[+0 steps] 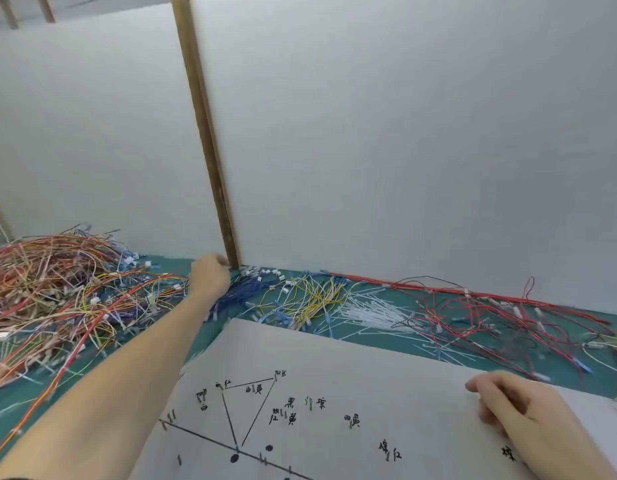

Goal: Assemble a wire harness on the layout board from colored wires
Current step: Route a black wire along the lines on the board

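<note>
A: Where are the wires?

B: Blue wires (241, 297) lie on the green mat (154, 344), just beyond the white layout board (386, 386). The left hand (210, 277) reaches over them, fingers curled; whether it grasps any, I cannot tell. The right hand (518, 410) rests loosely on the board, holding nothing.

A: How will they handle?

B: Likely light, floppy and tangle-prone; best pinched near a white plug.

A: Any writing?

B: Handwritten Chinese colour labels, including red, yellow, black and white.
</note>
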